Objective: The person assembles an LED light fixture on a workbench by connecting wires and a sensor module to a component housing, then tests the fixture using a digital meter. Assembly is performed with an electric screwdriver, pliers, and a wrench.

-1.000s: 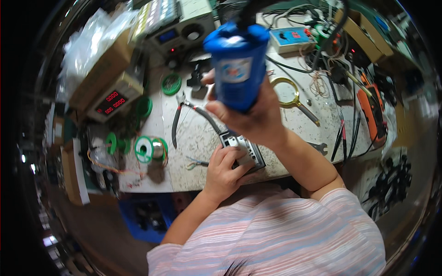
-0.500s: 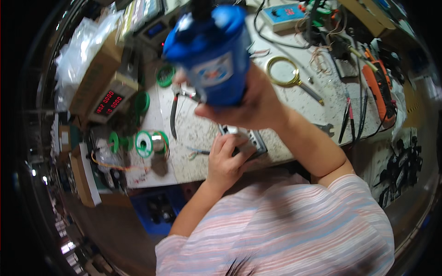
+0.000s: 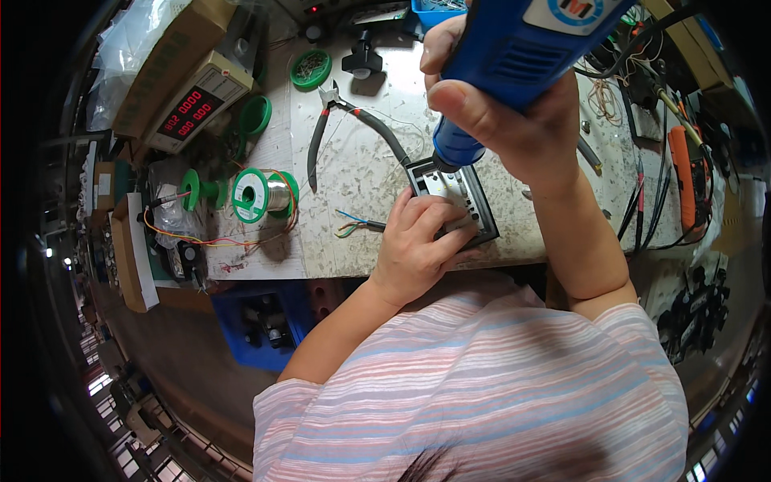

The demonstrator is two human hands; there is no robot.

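Head view: right hand [image 3: 514, 120] clenched around blue power screwdriver [image 3: 522, 48], tool upright, nose pointing down on top edge of grey square module [image 3: 454, 197]. Module lies flat on speckled tabletop [image 3: 353, 173], near front edge. Left hand [image 3: 418, 241] presses on module from near side, fingers [image 3: 438, 221] spread over its face, holding it down. Just left of module: thin coloured wires [image 3: 357, 225]. Farther left: black-handled cutters [image 3: 337, 120], solder spool on green reel [image 3: 261, 193], beige meter with red digits [image 3: 197, 108].
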